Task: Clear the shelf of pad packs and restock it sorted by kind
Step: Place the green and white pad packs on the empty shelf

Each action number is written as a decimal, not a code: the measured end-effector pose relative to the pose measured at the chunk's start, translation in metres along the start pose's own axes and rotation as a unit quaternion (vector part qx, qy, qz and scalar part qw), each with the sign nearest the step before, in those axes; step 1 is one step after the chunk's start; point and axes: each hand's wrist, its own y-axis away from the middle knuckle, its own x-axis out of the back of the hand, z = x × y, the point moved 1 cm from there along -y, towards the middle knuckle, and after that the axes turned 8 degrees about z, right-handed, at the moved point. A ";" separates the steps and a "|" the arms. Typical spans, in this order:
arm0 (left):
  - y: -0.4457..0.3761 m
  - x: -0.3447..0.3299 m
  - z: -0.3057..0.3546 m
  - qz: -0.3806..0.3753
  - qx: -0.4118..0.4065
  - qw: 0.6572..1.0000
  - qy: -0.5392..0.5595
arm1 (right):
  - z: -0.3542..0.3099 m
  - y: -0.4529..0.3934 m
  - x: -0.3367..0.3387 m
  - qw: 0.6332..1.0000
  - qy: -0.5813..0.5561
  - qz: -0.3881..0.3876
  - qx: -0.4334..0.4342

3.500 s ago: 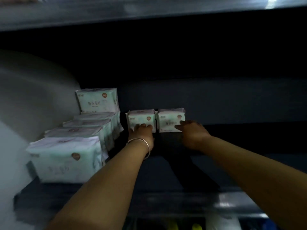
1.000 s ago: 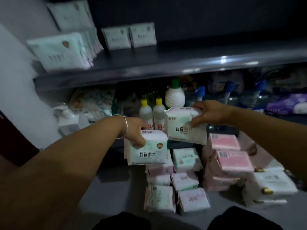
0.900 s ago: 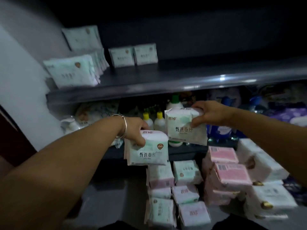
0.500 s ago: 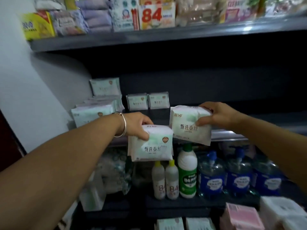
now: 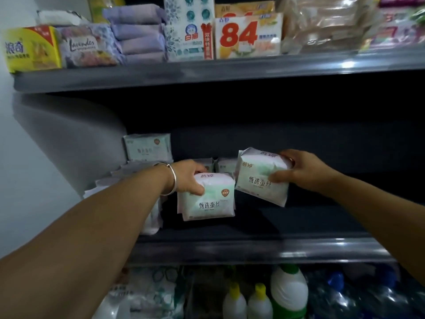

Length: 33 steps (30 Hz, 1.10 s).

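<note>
Restocking half done: left hand (image 5: 189,179) and right hand (image 5: 301,170) each grip a white-green plastic pad pack (image 5: 207,199) (image 5: 262,178) over the dark metal shelf (image 5: 253,249); stacked packs (image 5: 147,148) at nine o'clock.

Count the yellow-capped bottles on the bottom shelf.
2: one yellow-capped bottle and a second yellow-capped bottle side by side, left of the green-capped bottle. More may be hidden behind.

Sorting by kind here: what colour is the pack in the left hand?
White with a pale green centre and pinkish edges, on the pad pack in the head view.
</note>
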 end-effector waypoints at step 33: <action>-0.166 -0.080 -0.091 0.047 0.047 0.983 -0.169 | 0.040 -0.125 -0.074 0.992 0.106 0.026 0.060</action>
